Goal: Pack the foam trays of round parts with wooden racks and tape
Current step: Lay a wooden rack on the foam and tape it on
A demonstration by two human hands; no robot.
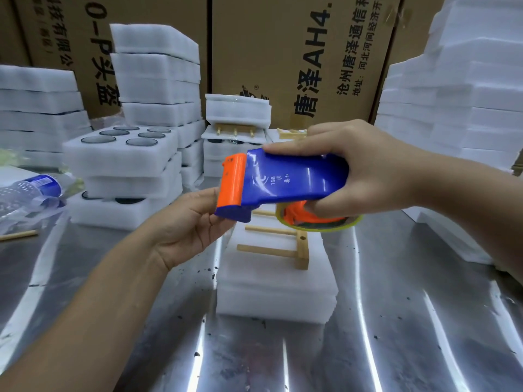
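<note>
My right hand (pixel 373 171) grips a blue and orange tape dispenser (pixel 285 179) with a roll of tape (pixel 319 223) under it, held above the table. My left hand (pixel 186 227) is at the dispenser's orange front end, fingers closed around its lower tip. Directly below, a white foam tray stack (pixel 274 290) lies on the metal table with a wooden rack (pixel 285 244) lying on top of it. The dispenser hides the rack's far part.
Foam trays holding round dark parts (pixel 124 154) are stacked at the left. Taped bundles with racks (pixel 236 120) stand behind, with cardboard boxes (pixel 283 58) beyond. Foam stacks (pixel 464 103) rise at the right. A plastic bottle (pixel 31 190) and a wooden stick (pixel 18 236) lie at the left.
</note>
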